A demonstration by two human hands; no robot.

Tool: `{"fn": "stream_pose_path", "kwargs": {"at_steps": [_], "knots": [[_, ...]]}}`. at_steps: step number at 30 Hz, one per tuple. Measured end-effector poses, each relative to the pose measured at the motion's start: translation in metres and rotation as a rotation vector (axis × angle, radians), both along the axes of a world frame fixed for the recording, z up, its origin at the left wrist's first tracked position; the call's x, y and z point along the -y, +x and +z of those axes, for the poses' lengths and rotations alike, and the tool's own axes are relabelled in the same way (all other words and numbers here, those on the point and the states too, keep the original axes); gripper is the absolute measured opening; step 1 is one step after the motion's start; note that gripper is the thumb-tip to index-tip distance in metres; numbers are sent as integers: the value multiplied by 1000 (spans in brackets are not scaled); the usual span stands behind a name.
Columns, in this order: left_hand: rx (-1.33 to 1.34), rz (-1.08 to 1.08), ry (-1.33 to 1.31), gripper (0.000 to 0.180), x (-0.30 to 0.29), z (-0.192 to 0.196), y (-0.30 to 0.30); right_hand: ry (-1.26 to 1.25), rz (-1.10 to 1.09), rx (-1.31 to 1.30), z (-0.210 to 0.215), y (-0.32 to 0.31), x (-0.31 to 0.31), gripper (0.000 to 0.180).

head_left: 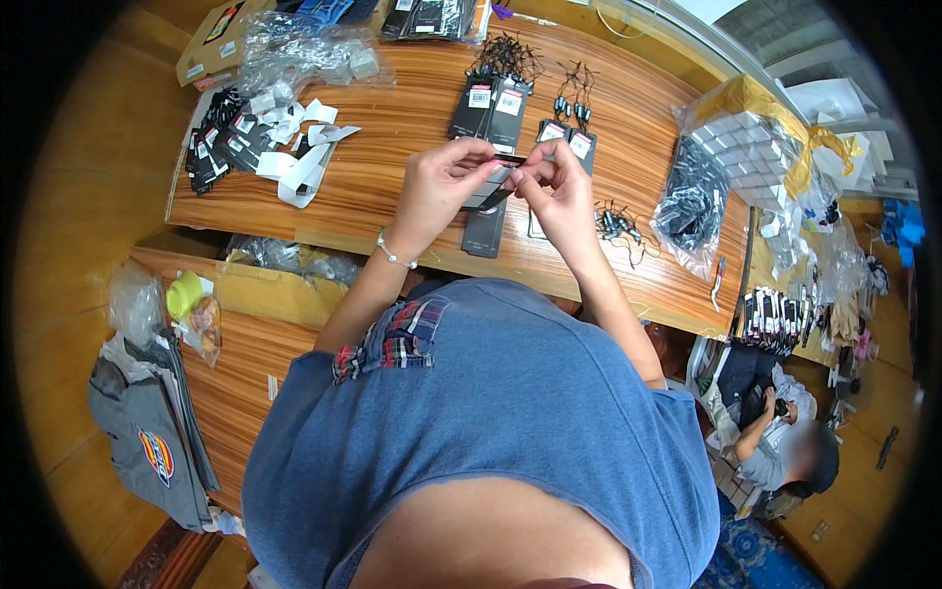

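My left hand [440,185] and my right hand [557,188] meet over the table's front part, both with fingers pinched. Between them they hold a dark hang tag [488,200], tilted and partly covered by my fingers. Just beyond my hands lies a pile of black hang tags [481,110] with white and red stickers, their black strings [505,59] bunched at the far end. To its right is a smaller group of tags [581,145], also strung. Below the held tag, another black tag [482,236] lies near the table edge.
Loose black strings [620,228] lie right of my right hand, near a plastic bag of black strings [693,201]. At left are black tags [221,147] and curled white label strips [306,162]. A taped package of white boxes [746,147] stands right. Another person [770,442] sits lower right.
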State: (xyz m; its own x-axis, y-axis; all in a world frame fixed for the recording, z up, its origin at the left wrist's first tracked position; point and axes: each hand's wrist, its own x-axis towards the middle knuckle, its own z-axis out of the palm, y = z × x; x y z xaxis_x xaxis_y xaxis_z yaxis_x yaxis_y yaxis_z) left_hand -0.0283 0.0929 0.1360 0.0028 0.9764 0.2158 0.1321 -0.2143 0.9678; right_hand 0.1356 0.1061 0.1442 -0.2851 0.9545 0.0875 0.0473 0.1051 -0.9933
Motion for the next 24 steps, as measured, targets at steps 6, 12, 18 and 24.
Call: {"fn": "stream_pose_path", "kwargs": {"at_steps": [6, 12, 18, 24], "knots": [[-87, -42, 64, 17, 0, 7, 7, 11, -61, -118, -3, 6, -1, 14], [-101, -96, 36, 17, 2, 14, 11, 11, -86, -87, -3, 10, 0, 14], [-138, -110, 72, 17, 1, 14, 13, 62, -89, 58, -7, 14, -2, 16], [-130, -109, 85, 17, 0, 16, 13, 57, -99, -19, -8, 10, -2, 16]]}}
